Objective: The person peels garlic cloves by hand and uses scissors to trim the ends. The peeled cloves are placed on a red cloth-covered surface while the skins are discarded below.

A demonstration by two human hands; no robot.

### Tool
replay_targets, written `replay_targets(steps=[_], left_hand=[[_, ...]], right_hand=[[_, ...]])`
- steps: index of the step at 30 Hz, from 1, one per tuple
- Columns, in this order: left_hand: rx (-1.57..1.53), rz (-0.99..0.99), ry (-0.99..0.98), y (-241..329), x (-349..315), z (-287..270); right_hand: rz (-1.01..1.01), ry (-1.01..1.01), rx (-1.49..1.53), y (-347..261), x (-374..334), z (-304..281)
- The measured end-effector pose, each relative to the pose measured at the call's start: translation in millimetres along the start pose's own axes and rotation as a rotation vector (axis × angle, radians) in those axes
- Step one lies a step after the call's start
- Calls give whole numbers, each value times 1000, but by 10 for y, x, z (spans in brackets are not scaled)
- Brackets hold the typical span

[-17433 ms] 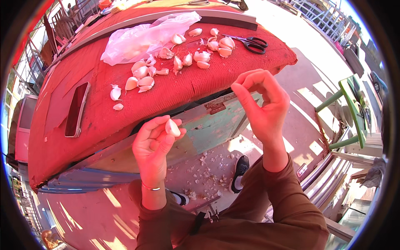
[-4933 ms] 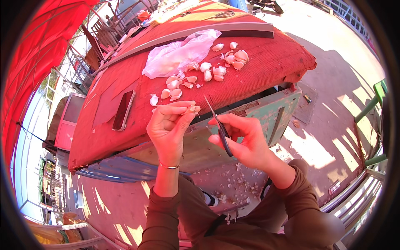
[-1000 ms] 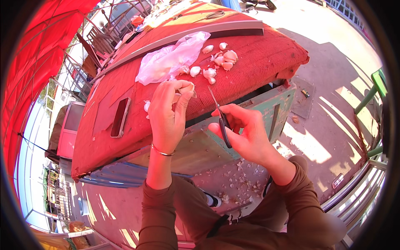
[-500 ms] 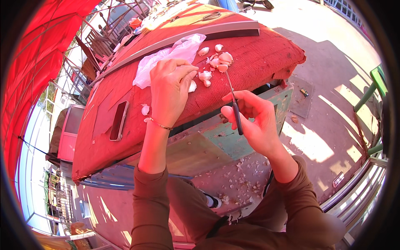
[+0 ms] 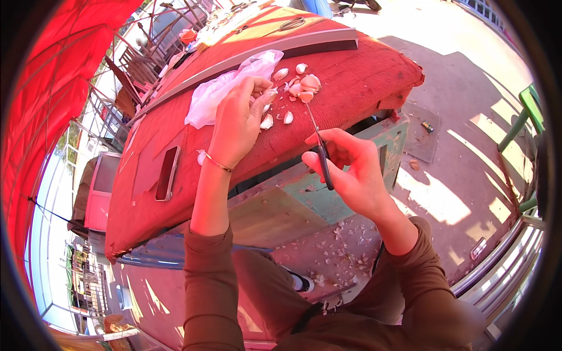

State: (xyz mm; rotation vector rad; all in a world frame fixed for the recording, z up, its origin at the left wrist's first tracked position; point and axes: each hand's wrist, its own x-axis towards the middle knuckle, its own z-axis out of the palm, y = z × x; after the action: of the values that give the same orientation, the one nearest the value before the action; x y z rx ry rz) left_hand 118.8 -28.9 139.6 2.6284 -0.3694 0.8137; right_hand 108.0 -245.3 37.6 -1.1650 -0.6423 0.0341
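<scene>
My left hand point(image 5: 239, 117) is closed over the near part of the table, thumb and fingertips pinching a small whitish garlic clove point(image 5: 271, 92), partly hidden by the fingers. My right hand point(image 5: 354, 169) holds scissors point(image 5: 324, 161) with a black handle; the thumb seems to pass through a loop, and the narrow blade points away from me. Just past the blade tip lies a pinkish garlic bulb, partly broken apart point(image 5: 305, 88). Loose cloves point(image 5: 267, 121) rest below my left fingertips, and two more point(image 5: 281, 74) lie beyond, beside a crumpled pale pink plastic bag point(image 5: 205, 99).
The red-covered table point(image 5: 363, 76) has a phone point(image 5: 168, 173) at its left and a long metal bar point(image 5: 304, 42) across it. Peel scraps point(image 5: 351, 245) litter the floor by my feet. To the right stand a green frame point(image 5: 530, 111) and metal rails point(image 5: 497, 263).
My left hand has taken a clove from beside the bulb and drawn slightly back. My right hand, still with the scissors, has shifted a little left. The view has turned slightly.
</scene>
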Motion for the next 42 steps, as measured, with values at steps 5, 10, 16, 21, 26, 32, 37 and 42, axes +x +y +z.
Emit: replay_targets(steps=[5,10,16,21,26,32,37,42], left_hand=[[-646,-196,40,150,-228,-175],[-951,-203,78,294,-524,-29],[-1008,-282,121,375,-770,68],[-955,-336,148,380,-848,103],[-1006,-327,135,398,-866,85],[-960,-369,73,396,-900,15],[-973,-340,61,323,-927,-25],[-1024,-379,43,328,-981,-21]], right_hand=[[-93,-25,-144,-2,1,-41],[-336,-16,-367,13,-39,-8],[-452,2,-619,60,-87,62],[-463,-6,-697,98,-95,77],[-461,-30,-686,106,-97,90],[-459,-84,-649,108,-118,76],[-365,-181,-396,102,-133,95],[-244,-196,-338,39,-121,109]])
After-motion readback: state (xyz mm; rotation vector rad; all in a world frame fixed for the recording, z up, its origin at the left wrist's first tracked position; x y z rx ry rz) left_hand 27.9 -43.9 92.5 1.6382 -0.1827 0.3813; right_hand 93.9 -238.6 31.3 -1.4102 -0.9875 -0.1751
